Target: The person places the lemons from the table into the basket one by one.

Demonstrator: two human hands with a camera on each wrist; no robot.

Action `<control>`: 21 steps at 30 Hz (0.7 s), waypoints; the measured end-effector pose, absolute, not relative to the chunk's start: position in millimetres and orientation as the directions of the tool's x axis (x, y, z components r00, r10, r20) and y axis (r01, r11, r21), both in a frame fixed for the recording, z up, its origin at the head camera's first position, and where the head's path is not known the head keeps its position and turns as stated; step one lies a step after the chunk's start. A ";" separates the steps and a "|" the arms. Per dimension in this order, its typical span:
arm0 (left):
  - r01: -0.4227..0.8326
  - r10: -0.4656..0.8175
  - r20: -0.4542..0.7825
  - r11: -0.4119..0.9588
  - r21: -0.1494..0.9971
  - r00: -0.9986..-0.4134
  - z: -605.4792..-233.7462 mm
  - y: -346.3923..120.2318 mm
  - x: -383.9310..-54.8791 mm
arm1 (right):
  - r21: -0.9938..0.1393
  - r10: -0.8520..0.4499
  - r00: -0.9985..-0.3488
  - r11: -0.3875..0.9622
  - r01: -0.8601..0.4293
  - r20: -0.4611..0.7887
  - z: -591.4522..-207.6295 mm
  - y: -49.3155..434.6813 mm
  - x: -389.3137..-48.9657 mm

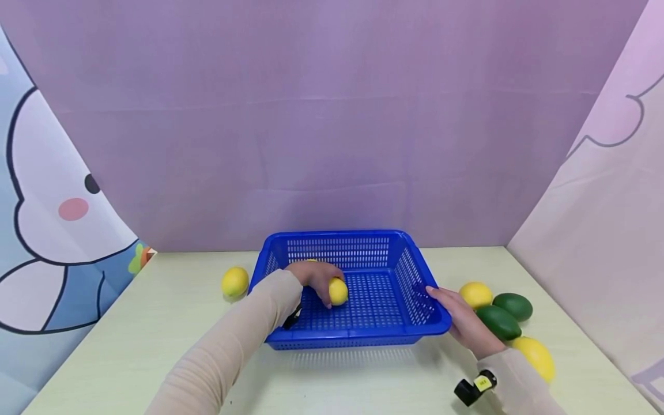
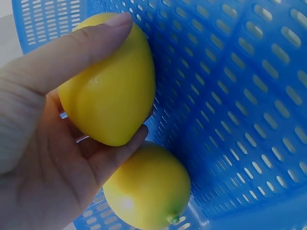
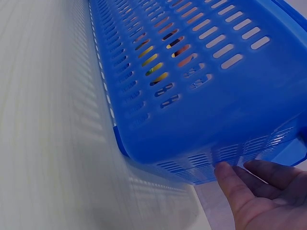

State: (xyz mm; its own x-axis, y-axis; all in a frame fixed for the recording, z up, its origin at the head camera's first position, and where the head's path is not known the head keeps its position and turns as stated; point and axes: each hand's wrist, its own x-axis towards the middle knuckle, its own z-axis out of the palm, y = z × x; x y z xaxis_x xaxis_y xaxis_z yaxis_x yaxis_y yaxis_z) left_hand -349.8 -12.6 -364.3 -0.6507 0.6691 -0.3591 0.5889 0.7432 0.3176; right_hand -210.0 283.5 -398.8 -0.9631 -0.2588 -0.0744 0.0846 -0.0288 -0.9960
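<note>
A blue plastic basket (image 1: 358, 333) with slotted walls stands on the table. Inside it, at the left, my left hand (image 1: 317, 275) grips a yellow lemon (image 2: 112, 86), thumb on one side and fingers curled round the other. Against those fingers, a second lemon (image 2: 148, 187) lies in the basket, mostly hidden by the hand from the head view. My right hand (image 1: 464, 320) holds the basket at its right end, with a fingertip over the rim. The right wrist view shows the other fingers (image 3: 232, 184) against the outside of the end wall.
On the pale table (image 1: 155, 346), one lemon (image 1: 235, 282) lies left of the basket. Beside my right forearm are another lemon (image 1: 475, 295), two dark green oval fruits (image 1: 512, 306), and a larger yellow fruit (image 1: 534, 358). A purple cloth backdrop (image 1: 332, 144) rises behind the table.
</note>
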 end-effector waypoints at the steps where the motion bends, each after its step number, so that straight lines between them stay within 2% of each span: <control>1: 0.580 0.668 -0.358 0.744 0.331 -0.652 -363.7 -13.0 -349.5 | -0.996 -0.258 -0.963 -0.029 0.084 -0.074 -399.0 283.5 -210.1; 9: 0.517 0.677 -0.328 0.724 0.456 -0.659 -356.4 -16.8 -352.4 | -0.996 -0.278 -0.959 -0.053 0.071 -0.053 -398.9 284.5 -211.5; 21: 0.530 0.693 -0.330 0.711 0.463 -0.642 -347.8 -20.1 -356.5 | -0.996 -0.248 -0.965 -0.017 0.091 -0.084 -399.0 283.5 -210.2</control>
State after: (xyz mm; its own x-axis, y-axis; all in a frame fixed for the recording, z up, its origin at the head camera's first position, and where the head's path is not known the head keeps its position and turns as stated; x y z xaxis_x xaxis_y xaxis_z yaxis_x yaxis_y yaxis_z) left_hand -356.5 -20.1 -347.8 -0.6416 0.6926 -0.3296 0.5298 0.7109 0.4626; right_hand -210.2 283.5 -399.0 -0.9650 -0.2482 -0.0844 0.0914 -0.0166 -0.9957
